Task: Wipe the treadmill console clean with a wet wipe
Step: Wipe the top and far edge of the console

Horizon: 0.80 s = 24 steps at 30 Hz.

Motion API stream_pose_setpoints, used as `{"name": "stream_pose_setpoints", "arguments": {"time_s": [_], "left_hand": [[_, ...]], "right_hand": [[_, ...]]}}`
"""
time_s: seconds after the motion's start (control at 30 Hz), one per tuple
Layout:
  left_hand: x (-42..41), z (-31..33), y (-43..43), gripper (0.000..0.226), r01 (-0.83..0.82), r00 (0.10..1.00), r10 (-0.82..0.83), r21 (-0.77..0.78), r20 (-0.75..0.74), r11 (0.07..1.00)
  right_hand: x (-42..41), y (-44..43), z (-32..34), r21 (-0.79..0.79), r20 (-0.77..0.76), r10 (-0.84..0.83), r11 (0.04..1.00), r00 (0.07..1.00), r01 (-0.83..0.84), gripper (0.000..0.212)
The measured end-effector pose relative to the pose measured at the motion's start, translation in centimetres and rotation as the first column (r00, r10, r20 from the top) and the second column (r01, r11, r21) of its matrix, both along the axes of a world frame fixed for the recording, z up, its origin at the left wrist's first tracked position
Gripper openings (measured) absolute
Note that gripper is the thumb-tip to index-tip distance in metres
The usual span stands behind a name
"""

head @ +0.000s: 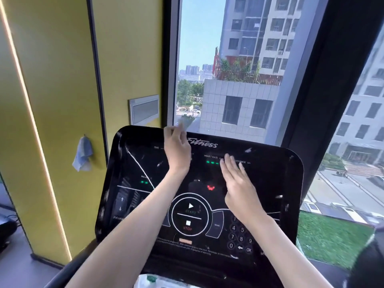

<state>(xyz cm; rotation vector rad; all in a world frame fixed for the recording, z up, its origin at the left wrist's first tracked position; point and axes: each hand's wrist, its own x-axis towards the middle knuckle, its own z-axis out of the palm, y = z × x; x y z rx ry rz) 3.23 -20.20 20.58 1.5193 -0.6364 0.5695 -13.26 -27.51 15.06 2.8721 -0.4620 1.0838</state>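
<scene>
The black treadmill console (270, 183) fills the lower middle of the view, with white smears and specks on its glossy face. My left hand (176, 148) is raised near the top edge by the Fitness lettering, fingers blurred and relaxed, holding nothing I can see. My right hand (239, 183) is flat over the display near the heart rate label, fingers straight and together. A white pack with a green mark, possibly the wet wipes (153, 281), shows at the bottom edge below the console.
A yellow wall (62, 100) stands to the left, with a blue cloth (83, 154) hanging on a hook. A large window (228, 69) behind the console shows buildings outside. A dark pillar (332, 80) rises at the right.
</scene>
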Motion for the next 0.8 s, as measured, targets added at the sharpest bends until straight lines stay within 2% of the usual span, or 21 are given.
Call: {"name": "stream_pose_setpoints", "arguments": {"time_s": [0.07,0.13,0.2,0.27,0.3,0.33,0.37,0.43,0.5,0.6,0.73,0.8], "left_hand": [[-2.2,-0.3,-1.3,0.026,0.181,0.944,-0.207,0.119,0.259,0.976],[-1.9,-0.1,-1.4,0.029,0.244,0.884,-0.292,0.172,0.366,0.954],[-0.1,-0.4,-0.5,0.027,0.155,0.935,-0.171,0.078,0.309,0.985],[1.4,-1.2,0.3,0.025,-0.013,0.995,0.024,-0.116,0.098,0.993],[1.4,-1.8,0.3,0.026,-0.069,0.996,0.078,-0.165,0.050,0.984],[0.9,-2.1,-0.1,0.029,-0.077,0.993,0.090,-0.161,0.079,0.984],[-0.1,-2.2,-0.8,0.032,-0.043,0.983,0.062,-0.107,0.173,0.993],[-2.1,-2.3,-2.1,0.039,0.057,0.921,-0.079,0.067,0.380,0.996],[-3.0,-2.1,-2.2,0.047,0.111,0.866,-0.187,0.186,0.464,0.976],[-1.2,-2.0,-0.9,0.053,0.056,0.878,-0.132,0.174,0.460,0.983],[-0.4,-1.7,-0.4,0.048,-0.026,0.973,0.014,0.050,0.232,0.998],[-2.3,-1.7,-1.2,0.043,-0.004,0.943,-0.037,0.121,0.330,0.993]], "right_hand": [[0.0,0.1,0.0,0.007,-0.003,-0.006,1.000,1.000,0.006,0.083],[0.2,0.2,0.0,0.026,-0.003,-0.010,1.000,1.000,0.010,0.085],[0.3,0.3,-0.1,0.048,0.008,-0.010,0.999,1.000,0.010,0.086],[0.4,0.5,-0.1,0.072,0.017,-0.015,0.997,1.000,0.014,0.089],[0.4,0.6,-0.1,0.077,0.023,-0.018,0.997,1.000,0.016,0.090],[0.4,0.7,0.0,0.082,0.031,-0.023,0.996,0.999,0.020,0.092],[0.4,0.9,0.1,0.094,0.045,-0.028,0.995,0.999,0.024,0.092],[0.3,1.4,0.4,0.131,0.063,-0.044,0.991,0.997,0.036,0.091],[0.3,1.5,0.7,0.150,0.065,-0.050,0.988,0.997,0.040,0.089],[0.4,1.5,0.9,0.156,0.066,-0.047,0.987,0.997,0.037,0.091],[0.2,2.1,0.9,0.201,0.078,-0.051,0.979,0.996,0.034,0.090],[0.2,2.2,1.1,0.224,0.075,-0.056,0.974,0.996,0.038,0.090]]}}
